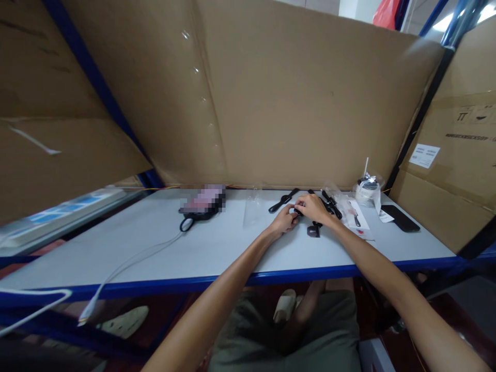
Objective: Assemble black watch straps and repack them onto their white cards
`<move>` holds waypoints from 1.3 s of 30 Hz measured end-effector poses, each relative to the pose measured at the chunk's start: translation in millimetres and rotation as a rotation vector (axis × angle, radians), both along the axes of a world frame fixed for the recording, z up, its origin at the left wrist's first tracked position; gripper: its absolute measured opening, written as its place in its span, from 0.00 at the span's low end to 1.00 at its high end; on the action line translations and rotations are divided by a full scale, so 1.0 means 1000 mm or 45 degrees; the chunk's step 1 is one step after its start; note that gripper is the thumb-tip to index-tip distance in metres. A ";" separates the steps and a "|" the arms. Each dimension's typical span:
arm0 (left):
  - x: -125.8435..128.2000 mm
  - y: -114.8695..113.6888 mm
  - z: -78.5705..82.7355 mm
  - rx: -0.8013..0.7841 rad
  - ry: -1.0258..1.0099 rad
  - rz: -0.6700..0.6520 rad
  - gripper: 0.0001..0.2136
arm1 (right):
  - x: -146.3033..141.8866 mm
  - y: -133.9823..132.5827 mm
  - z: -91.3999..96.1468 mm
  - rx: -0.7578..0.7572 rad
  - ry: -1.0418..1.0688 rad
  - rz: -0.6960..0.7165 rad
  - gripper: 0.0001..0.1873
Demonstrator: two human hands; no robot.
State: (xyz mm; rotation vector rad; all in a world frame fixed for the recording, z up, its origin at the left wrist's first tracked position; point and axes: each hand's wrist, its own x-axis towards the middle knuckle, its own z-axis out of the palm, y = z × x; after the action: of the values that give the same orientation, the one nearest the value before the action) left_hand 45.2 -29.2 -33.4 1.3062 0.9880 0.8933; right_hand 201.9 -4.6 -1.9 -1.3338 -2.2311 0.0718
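My left hand (285,221) and my right hand (313,207) meet over the table, both closed on a small black part (297,211) whose kind I cannot make out. Most of it is hidden by my fingers. Just behind my hands lies a long black handle-like piece (283,200). More black pieces (332,204) lie beyond and to the right of my right hand, partly covered by it. Under my right wrist, a dark flat piece (313,231) rests on the tabletop.
The light grey table (217,253) has a blue front edge. A phone-like device (203,201) with a cable lies left. Clear plastic bags (252,212), a printed card (357,214), a wrapped cup (368,190) and a black phone (401,218) are around. Cardboard (290,103) walls the back.
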 end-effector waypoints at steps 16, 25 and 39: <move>0.001 0.000 -0.001 0.012 -0.003 -0.022 0.21 | 0.004 0.012 -0.004 -0.123 0.245 0.005 0.06; 0.002 -0.002 0.000 0.007 -0.027 -0.014 0.18 | 0.004 0.012 -0.002 -0.162 0.180 -0.052 0.05; 0.002 -0.004 0.005 0.032 0.017 -0.039 0.16 | 0.003 -0.001 0.007 -0.103 -0.039 -0.056 0.07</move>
State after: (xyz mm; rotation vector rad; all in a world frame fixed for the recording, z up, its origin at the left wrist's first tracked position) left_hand 47.4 -32.8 -28.8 1.3467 0.9675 0.8768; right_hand 204.6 -5.9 5.5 -1.4351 -2.2443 0.1282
